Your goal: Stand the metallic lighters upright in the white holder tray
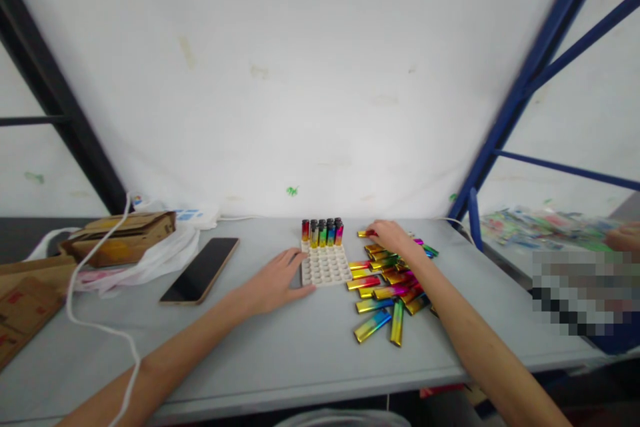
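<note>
A white tray with rows of round holes (325,265) lies on the table, and several shiny multicoloured lighters (323,233) stand upright in its far rows. At the tray's left edge rests my left hand (280,280), its fingers apart, thumb by the near corner. Right of the tray, many gold, red, blue and pink lighters (393,290) lie in a loose pile. My right hand (393,237) is at the far end of this pile, fingertips closed on a red and gold lighter (362,234); part of that lighter is hidden under the fingers.
A dark-screened phone (203,270) lies left of my left hand. Farther left are cardboard boxes (125,237), a white plastic bag (165,257) and a white cable (80,320) crossing my left forearm. Blue shelf posts (510,93) stand right; beyond them another person's hand (623,237) shows near colourful packets.
</note>
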A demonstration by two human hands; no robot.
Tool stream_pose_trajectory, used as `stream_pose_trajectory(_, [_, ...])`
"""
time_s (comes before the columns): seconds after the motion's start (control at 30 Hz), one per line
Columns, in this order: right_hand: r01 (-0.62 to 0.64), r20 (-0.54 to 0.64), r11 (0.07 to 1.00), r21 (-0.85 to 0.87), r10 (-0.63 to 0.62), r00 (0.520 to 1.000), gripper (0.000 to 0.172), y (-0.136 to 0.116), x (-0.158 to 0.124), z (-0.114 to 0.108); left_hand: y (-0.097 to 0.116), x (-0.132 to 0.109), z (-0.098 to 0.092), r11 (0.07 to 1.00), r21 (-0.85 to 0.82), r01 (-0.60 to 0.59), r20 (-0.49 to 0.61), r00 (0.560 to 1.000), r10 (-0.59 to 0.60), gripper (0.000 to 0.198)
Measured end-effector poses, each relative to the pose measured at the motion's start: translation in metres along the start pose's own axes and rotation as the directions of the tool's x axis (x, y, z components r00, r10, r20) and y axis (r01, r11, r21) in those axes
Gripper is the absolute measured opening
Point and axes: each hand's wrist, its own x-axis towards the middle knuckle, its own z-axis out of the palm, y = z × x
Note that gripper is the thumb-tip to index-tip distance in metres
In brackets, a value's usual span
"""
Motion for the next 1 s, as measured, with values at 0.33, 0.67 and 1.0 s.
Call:
stream_pose_trajectory(0.33, [0.099, -0.267, 0.762, 0.64, 0.1, 0.958, 0.042, -0.017, -0.022, -0.026, 0.003, 0.0, -0.003, 1.0, 0.005, 0.021, 0.012, 1.0, -0.021, 0.062])
stream_pose_trajectory(0.67, [0.109, -0.166, 0.25, 0.962, 0.222, 0.961, 0.046, -0.062, -0.018, -0.032, 0.001, 0.0, -0.002, 1.0, -0.012, -0.006, -0.001, 1.0, 0.006, 0.06])
stream_pose_trajectory(1.0, [0.245, -0.229, -0.058, 0.968, 0.195, 0.954, 0.042, -0.113, -0.016, -0.033, 0.0, 0.001, 0.0, 1.0, 0.003, -0.018, -0.005, 1.0, 0.018, 0.06])
